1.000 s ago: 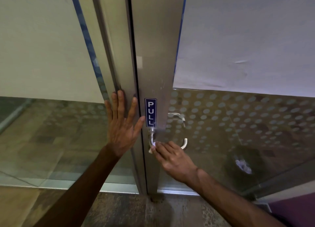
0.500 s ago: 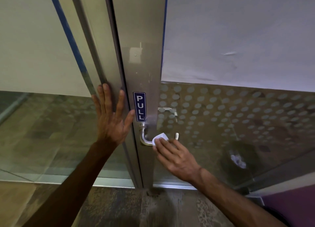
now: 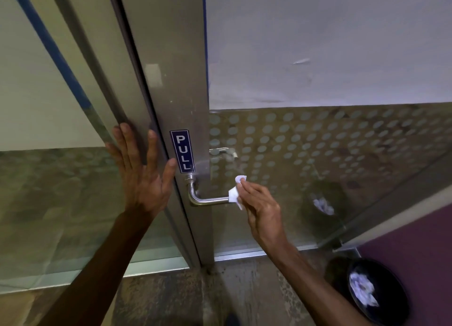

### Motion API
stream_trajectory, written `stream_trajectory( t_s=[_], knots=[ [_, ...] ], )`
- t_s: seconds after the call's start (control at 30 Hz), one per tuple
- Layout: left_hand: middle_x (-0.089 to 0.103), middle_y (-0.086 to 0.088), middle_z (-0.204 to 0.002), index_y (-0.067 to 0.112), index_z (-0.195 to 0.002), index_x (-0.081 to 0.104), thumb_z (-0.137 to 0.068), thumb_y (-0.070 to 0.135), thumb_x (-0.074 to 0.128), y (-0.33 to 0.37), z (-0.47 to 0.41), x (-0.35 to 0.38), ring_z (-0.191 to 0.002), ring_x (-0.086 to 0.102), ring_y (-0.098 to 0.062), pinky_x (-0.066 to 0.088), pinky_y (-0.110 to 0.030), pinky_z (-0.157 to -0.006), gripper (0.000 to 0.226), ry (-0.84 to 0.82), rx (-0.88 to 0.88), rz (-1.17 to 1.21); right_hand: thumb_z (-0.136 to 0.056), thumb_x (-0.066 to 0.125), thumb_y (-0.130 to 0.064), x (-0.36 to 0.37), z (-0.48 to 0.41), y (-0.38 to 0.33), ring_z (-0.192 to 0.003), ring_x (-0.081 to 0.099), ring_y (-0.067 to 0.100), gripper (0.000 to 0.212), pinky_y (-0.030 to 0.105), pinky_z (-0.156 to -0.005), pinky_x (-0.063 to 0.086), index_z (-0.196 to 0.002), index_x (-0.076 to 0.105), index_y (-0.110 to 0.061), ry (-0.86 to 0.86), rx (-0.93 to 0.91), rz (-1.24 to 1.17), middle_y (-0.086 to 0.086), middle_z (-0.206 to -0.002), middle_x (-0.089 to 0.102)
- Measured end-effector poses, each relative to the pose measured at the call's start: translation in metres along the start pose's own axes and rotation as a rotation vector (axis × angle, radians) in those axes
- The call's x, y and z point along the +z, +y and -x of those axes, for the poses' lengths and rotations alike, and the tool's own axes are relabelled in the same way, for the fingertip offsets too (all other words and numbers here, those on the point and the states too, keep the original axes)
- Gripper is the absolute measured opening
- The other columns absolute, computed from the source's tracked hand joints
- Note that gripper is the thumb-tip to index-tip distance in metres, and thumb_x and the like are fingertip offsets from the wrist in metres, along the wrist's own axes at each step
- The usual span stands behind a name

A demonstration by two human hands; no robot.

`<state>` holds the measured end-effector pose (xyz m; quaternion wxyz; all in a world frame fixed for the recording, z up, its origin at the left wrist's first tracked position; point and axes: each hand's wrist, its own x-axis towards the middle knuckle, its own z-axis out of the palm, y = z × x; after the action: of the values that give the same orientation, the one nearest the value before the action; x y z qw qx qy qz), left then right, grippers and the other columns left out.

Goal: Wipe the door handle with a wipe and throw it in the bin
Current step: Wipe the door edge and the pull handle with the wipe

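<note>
A steel lever door handle (image 3: 208, 199) juts from the metal door stile, just below a blue PULL sign (image 3: 183, 151). My right hand (image 3: 261, 209) pinches a small white wipe (image 3: 235, 193) against the handle's right end. My left hand (image 3: 141, 171) lies flat with spread fingers on the frame left of the stile, holding nothing. A black round bin (image 3: 401, 308) with crumpled white paper inside stands on the floor at the lower right.
Glass panels with a frosted dot pattern (image 3: 318, 139) flank the door and mirror the bin (image 3: 322, 203). A purple wall (image 3: 415, 232) rises behind the bin. Speckled floor (image 3: 171, 298) lies below the door.
My right hand slid the wipe along the handle from its bend near the stile out to its right end. The view shifted, bringing the bin into sight. My left hand stayed flat on the frame.
</note>
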<state>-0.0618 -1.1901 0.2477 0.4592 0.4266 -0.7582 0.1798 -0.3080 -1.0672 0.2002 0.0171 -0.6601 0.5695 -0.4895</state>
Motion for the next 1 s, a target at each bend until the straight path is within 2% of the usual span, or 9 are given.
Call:
stream_trajectory(
  t_s=[0.07, 0.13, 0.27, 0.37, 0.47, 0.63, 0.7, 0.87, 1.0],
  knots=[
    [-0.032, 0.009, -0.171, 0.037, -0.166, -0.012, -0.111, 0.050, 0.035, 0.001, 0.000, -0.001, -0.160, -0.025, -0.018, -0.013, -0.049, -0.130, 0.074, -0.004, -0.002, 0.004, -0.094, 0.070, 0.005, 0.002, 0.001, -0.007, -0.121, 0.066, 0.007, 0.034, 0.010, -0.103, 0.047, -0.126, 0.072, -0.006, 0.046, 0.219, -0.124, 0.004, -0.130, 0.071],
    [-0.032, 0.010, -0.171, 0.037, -0.166, -0.012, -0.111, 0.050, 0.035, 0.003, -0.001, -0.003, -0.160, -0.026, -0.017, -0.014, -0.048, -0.129, 0.074, -0.007, -0.005, 0.010, -0.097, 0.070, -0.007, 0.005, -0.003, -0.011, -0.115, 0.067, -0.003, 0.030, 0.009, -0.099, 0.049, -0.127, 0.072, -0.009, 0.073, 0.487, -0.284, -0.001, -0.125, 0.073],
    [-0.035, 0.012, -0.170, 0.038, -0.166, -0.013, -0.111, 0.050, 0.034, 0.007, -0.003, -0.005, -0.159, -0.028, -0.016, -0.016, -0.046, -0.129, 0.073, -0.019, -0.016, 0.021, -0.099, 0.065, -0.004, 0.012, -0.016, -0.015, -0.078, 0.062, 0.012, 0.017, 0.023, -0.071, 0.050, -0.110, 0.077, -0.003, 0.171, 0.948, -0.911, 0.008, -0.094, 0.076],
    [-0.035, 0.011, -0.170, 0.037, -0.166, -0.012, -0.111, 0.049, 0.035, 0.006, -0.002, -0.004, -0.159, -0.029, -0.017, -0.016, -0.047, -0.129, 0.073, -0.019, -0.024, 0.022, -0.101, 0.060, -0.009, 0.014, -0.018, -0.021, -0.081, 0.069, 0.017, 0.013, 0.029, -0.075, 0.049, -0.109, 0.070, -0.009, 0.201, 1.225, -1.340, 0.011, -0.100, 0.075],
    [-0.035, 0.010, -0.170, 0.037, -0.166, -0.012, -0.111, 0.050, 0.036, 0.005, 0.000, -0.003, -0.159, -0.028, -0.018, -0.015, -0.049, -0.129, 0.074, -0.023, -0.029, 0.017, -0.103, 0.056, -0.016, 0.017, -0.014, -0.026, -0.079, 0.073, 0.017, 0.010, 0.035, -0.081, 0.049, -0.108, 0.065, -0.014, 0.188, 1.305, -1.545, 0.006, -0.094, 0.077],
    [-0.033, 0.010, -0.171, 0.037, -0.167, -0.011, -0.111, 0.052, 0.035, 0.001, -0.001, 0.000, -0.159, -0.027, -0.018, -0.014, -0.051, -0.128, 0.074, -0.016, -0.014, 0.024, -0.105, 0.054, -0.017, 0.019, -0.014, -0.033, -0.078, 0.069, 0.014, 0.010, 0.032, -0.077, 0.049, -0.106, 0.064, -0.014, 0.221, 1.273, -1.476, 0.004, -0.094, 0.074],
    [-0.031, 0.009, -0.171, 0.036, -0.167, -0.009, -0.111, 0.052, 0.035, -0.001, 0.000, 0.002, -0.160, -0.026, -0.018, -0.014, -0.050, -0.129, 0.073, -0.007, -0.011, 0.025, -0.103, 0.057, -0.013, 0.022, -0.011, -0.036, -0.079, 0.067, 0.014, 0.008, 0.030, -0.074, 0.050, -0.108, 0.063, -0.010, 0.288, 1.274, -1.380, 0.006, -0.100, 0.073],
    [-0.029, 0.006, -0.173, 0.033, -0.168, -0.004, -0.111, 0.051, 0.037, -0.004, 0.002, 0.007, -0.161, -0.024, -0.021, -0.015, -0.050, -0.129, 0.073, 0.008, -0.012, 0.013, -0.093, 0.069, 0.005, 0.031, 0.005, -0.047, -0.064, 0.065, 0.017, 0.012, 0.025, -0.063, 0.054, -0.104, 0.066, 0.001, 0.486, 1.220, -1.141, 0.012, -0.087, 0.077],
    [-0.027, 0.004, -0.173, 0.031, -0.168, -0.002, -0.111, 0.052, 0.037, -0.007, 0.003, 0.011, -0.161, -0.023, -0.021, -0.016, -0.049, -0.129, 0.073, 0.018, -0.014, 0.001, -0.086, 0.080, -0.001, 0.042, 0.017, -0.054, -0.076, 0.074, 0.017, 0.014, 0.026, -0.071, 0.061, -0.094, 0.075, -0.011, 0.527, 0.976, -0.679, 0.003, -0.084, 0.079]
  ],
)
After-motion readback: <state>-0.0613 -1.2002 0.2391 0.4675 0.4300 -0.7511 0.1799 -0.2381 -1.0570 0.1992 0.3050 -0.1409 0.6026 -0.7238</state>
